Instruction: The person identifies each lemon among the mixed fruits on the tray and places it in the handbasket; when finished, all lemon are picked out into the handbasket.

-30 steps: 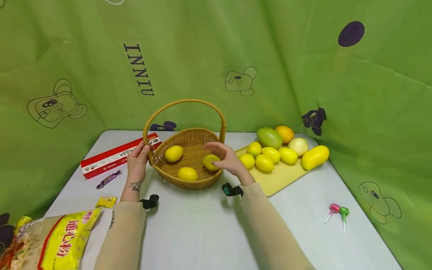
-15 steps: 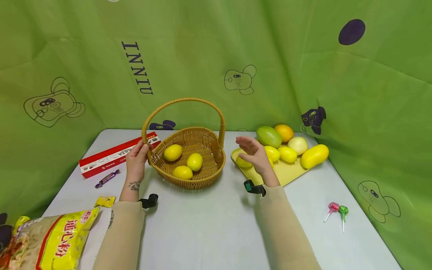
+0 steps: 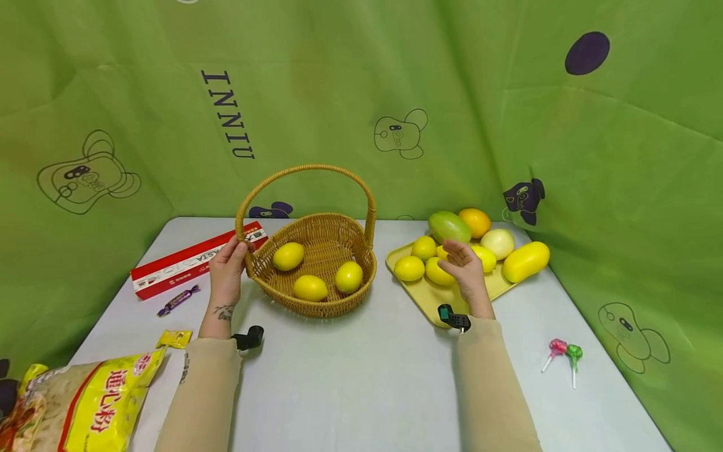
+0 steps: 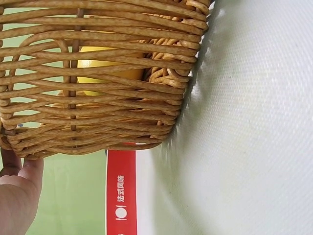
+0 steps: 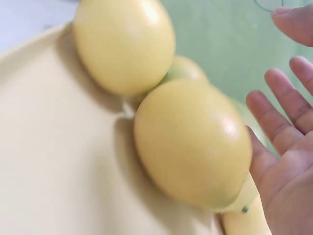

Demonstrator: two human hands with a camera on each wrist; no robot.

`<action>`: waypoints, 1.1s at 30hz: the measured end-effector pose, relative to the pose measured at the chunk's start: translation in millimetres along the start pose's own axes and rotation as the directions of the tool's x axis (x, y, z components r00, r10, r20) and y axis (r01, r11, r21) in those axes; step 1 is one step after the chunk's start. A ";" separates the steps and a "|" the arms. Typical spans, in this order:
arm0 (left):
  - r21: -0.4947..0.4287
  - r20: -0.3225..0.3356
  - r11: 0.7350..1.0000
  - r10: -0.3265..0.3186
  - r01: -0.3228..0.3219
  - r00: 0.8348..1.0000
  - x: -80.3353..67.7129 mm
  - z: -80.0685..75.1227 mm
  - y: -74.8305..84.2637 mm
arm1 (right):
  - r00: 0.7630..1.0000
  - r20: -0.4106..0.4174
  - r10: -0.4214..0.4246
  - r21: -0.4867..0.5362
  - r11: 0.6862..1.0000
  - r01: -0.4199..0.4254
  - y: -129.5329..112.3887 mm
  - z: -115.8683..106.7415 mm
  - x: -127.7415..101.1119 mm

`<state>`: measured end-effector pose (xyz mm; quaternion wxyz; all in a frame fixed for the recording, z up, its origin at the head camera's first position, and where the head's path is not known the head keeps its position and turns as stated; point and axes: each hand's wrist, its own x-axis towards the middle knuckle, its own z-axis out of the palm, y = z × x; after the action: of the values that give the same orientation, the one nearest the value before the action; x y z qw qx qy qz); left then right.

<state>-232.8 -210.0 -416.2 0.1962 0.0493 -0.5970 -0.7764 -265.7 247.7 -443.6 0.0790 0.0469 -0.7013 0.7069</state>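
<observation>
A wicker basket (image 3: 316, 309) with a tall arched handle holds three lemons, one lemon (image 3: 288, 257) at the left, one (image 3: 310, 288) at the front and one (image 3: 349, 277) at the right. My left hand (image 3: 226, 273) pinches the basket's left rim at the foot of the handle; in the left wrist view its fingertips (image 4: 32, 169) meet the weave. Over the yellow tray (image 3: 420, 298) hangs my right hand (image 3: 469, 276), fingers spread and holding nothing. It is nearest to a lemon (image 3: 439, 271), seen large as a lemon (image 5: 193, 144) in the right wrist view.
A green mango (image 3: 449, 226), an orange (image 3: 474, 223), a pale round fruit (image 3: 498, 243) and a long yellow fruit (image 3: 526, 262) lie around the tray's far side. Leftward are a pasta box (image 3: 186, 263), a purple candy (image 3: 178, 301) and a pasta bag (image 3: 96, 402). Lollipops (image 3: 565, 351) lie right.
My right hand has let go of a lemon inside the basket and moved right, over the tray. That lemon rolled left, then back right. My left hand has kept its hold on the rim.
</observation>
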 end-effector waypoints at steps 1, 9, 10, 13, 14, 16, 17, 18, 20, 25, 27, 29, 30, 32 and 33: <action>0.002 -0.004 1.000 -0.005 0.005 1.000 -0.3 0.0 0.2 | 1.000 0.001 0.010 -0.017 1.000 -0.010 1.9 -0.8 -0.3; -0.020 -0.005 1.000 0.020 -0.020 1.000 -1.8 -0.3 -0.3 | 0.995 0.030 0.091 -0.131 0.988 -0.087 10.4 -0.6 -0.6; -0.023 -0.001 0.999 0.029 -0.029 1.000 -1.7 -0.6 -0.7 | 0.994 0.036 0.105 -0.151 0.984 -0.098 11.0 -0.5 -0.8; -0.034 0.007 0.998 0.046 -0.046 0.999 -1.4 -0.8 -1.6 | 0.990 0.048 0.136 -0.219 0.968 -0.122 13.3 0.4 -0.8; -0.037 0.007 0.998 0.047 -0.047 0.999 -1.4 -0.7 -1.7 | 0.988 0.057 0.145 -0.250 0.960 -0.126 14.2 0.5 -0.8; -0.041 0.007 0.998 0.045 -0.045 0.999 -1.4 -0.9 -1.7 | 0.985 0.068 0.159 -0.305 0.943 -0.131 16.0 0.9 -0.6; -0.040 0.004 0.998 0.042 -0.042 0.999 -1.5 -0.8 -1.6 | 0.984 0.073 0.162 -0.332 0.934 -0.130 17.0 1.0 -0.7; -0.040 0.004 0.998 0.040 -0.040 0.999 -1.6 -0.9 -1.5 | 0.983 0.078 0.168 -0.359 0.924 -0.130 18.1 1.0 -0.8; -0.038 0.001 0.999 0.036 -0.035 0.999 -1.9 -0.9 -1.2 | 0.981 0.082 0.177 -0.391 0.911 -0.131 19.5 0.4 -1.6; -0.047 0.015 0.998 0.052 -0.051 0.999 -2.0 -1.2 -1.0 | 0.980 0.057 0.192 -0.404 0.902 -0.153 19.7 -3.1 -5.0; -0.048 0.020 0.997 0.058 -0.057 0.998 -1.7 -1.1 -1.0 | 0.980 0.045 0.193 -0.376 0.912 -0.162 17.6 -4.5 -6.4; -0.047 0.022 0.997 0.059 -0.058 0.998 -1.3 -1.1 -1.1 | 0.982 0.034 0.188 -0.328 0.930 -0.166 14.2 -5.4 -7.0; -0.044 0.022 0.997 0.058 -0.057 0.998 -1.1 -1.1 -1.1 | 0.983 0.036 0.181 -0.300 0.940 -0.162 12.0 -5.3 -7.2; -0.040 0.023 0.998 0.053 -0.052 0.998 -0.4 -1.2 -1.0 | 0.986 0.047 0.163 -0.231 0.962 -0.148 6.5 -4.0 -7.2; -0.040 0.023 0.998 0.051 -0.050 0.998 -0.1 -1.2 -0.9 | 0.987 0.054 0.149 -0.196 0.971 -0.136 3.2 -2.6 -7.2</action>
<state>-232.5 -210.9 -417.4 0.2095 0.0207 -0.5849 -0.7833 -259.1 249.9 -448.1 0.0080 0.0128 -0.7698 0.6380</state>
